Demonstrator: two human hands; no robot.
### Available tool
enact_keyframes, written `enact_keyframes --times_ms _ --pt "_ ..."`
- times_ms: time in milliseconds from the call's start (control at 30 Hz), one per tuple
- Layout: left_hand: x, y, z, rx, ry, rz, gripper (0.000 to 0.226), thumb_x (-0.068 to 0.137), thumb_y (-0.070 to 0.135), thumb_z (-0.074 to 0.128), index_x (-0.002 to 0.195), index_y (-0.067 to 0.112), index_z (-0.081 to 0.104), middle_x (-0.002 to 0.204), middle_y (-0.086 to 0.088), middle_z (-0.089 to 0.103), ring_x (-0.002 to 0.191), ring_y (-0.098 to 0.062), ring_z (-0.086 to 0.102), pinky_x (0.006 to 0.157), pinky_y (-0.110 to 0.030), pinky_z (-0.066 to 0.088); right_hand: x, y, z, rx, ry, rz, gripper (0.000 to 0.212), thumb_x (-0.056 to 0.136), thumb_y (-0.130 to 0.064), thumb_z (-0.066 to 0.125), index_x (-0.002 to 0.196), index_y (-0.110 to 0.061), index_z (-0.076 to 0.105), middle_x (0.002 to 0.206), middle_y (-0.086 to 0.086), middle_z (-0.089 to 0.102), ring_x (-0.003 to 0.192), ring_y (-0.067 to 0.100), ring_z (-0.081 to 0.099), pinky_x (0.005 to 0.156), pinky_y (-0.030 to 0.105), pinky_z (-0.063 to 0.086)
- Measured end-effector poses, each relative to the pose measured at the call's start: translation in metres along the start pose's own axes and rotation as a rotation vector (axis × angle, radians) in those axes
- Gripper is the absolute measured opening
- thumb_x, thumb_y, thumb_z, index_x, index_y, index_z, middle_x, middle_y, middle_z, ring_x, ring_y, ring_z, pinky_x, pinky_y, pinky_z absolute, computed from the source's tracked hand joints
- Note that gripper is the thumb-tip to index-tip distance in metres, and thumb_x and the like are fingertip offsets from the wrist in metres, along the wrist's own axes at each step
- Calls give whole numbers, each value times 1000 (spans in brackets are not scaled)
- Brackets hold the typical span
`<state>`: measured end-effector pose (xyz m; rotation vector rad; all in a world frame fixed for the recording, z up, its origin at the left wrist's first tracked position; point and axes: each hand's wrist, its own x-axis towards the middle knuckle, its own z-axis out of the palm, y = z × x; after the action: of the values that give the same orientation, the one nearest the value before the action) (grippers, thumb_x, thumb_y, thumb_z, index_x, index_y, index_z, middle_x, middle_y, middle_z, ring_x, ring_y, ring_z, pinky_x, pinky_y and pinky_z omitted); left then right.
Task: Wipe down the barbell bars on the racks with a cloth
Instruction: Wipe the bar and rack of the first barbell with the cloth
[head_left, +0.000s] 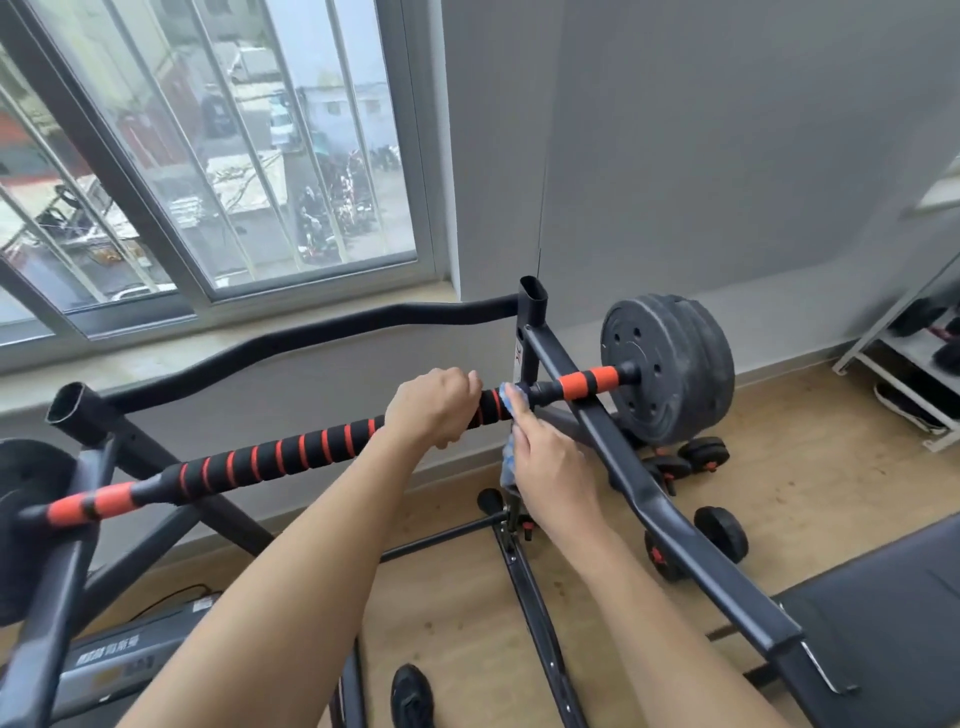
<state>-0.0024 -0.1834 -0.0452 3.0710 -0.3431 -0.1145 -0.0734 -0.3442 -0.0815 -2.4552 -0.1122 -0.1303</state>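
Head view: left grip (431, 405) clamps one barbell bar (291, 452); right grip (550, 467) clamps one cloth (506, 396).

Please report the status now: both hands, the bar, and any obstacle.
Left hand grips the barbell bar. Right hand holds blue cloth against bar, beside rack upright. Weight plate beyond; path otherwise free.

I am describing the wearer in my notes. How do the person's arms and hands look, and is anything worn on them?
Both forearms are bare; no sleeve shows in the picture. The left hand and the right hand wear no gloves, and no watch, bracelet or ring is visible.
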Motion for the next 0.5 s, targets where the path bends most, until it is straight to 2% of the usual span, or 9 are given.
enact_keyframes --times_ms 67,100,167,200,267,300,367,433,500 --pt "4 -2 0 -3 33 -6 9 103 13 50 107 9 57 71 -1 63 51 -20 64 51 -36 56 8 -3 0 17 -2 17 48 110 -32 34 154 -51 30 89 -10 58 74 15 59 59 36 50" --pt "1 -1 0 80 98 -18 15 103 15 49 110 9 60 71 0 62 51 -22 60 45 -33 48 16 -3 -1 14 -11 20 47 110 -32 34 152 -52 31 89 -7 58 78 19 62 63 40 54" --pt "-12 3 6 122 225 -106 28 105 24 40 94 12 63 65 1 55 50 -25 53 44 -28 30 28 -4 -4 23 -38 15 46 108 -31 36 150 -50 35 89 0 57 85 27 64 70 46 57" --pt "-17 3 12 102 296 -123 34 106 28 37 82 15 58 61 1 54 48 -26 53 45 -28 29 31 -6 -5 29 -43 17 47 107 -30 38 150 -49 36 90 4 60 87 28 64 73 47 57" --pt "-27 1 22 124 380 -143 43 108 32 30 76 17 55 63 -2 58 52 -28 56 50 -31 31 33 -7 -6 36 -31 6 50 105 -28 43 151 -46 38 93 8 65 87 27 66 74 46 58" --pt "-28 -2 24 212 348 -122 43 108 29 26 81 16 57 67 -1 59 55 -28 54 52 -32 32 32 -7 -5 40 -19 -4 51 105 -27 45 152 -45 38 94 8 66 86 27 66 73 45 58" --pt "-24 -10 16 363 207 -62 26 105 21 33 95 15 55 73 0 58 59 -28 50 53 -34 38 29 -7 -1 58 -7 -2 54 104 -25 46 152 -47 36 88 5 63 82 26 66 69 44 58" --pt "-12 -13 2 273 74 -22 8 102 17 45 100 14 52 80 -2 61 64 -29 52 56 -36 41 22 -4 3 68 -16 21 58 103 -25 46 152 -52 31 82 -1 59 79 24 64 67 43 56" --pt "5 -20 -11 72 -104 -39 5 99 10 45 97 8 48 78 -3 64 62 -28 60 56 -34 45 14 1 6 43 -26 28 64 103 -26 45 152 -59 22 76 -7 57 72 19 61 63 42 55"
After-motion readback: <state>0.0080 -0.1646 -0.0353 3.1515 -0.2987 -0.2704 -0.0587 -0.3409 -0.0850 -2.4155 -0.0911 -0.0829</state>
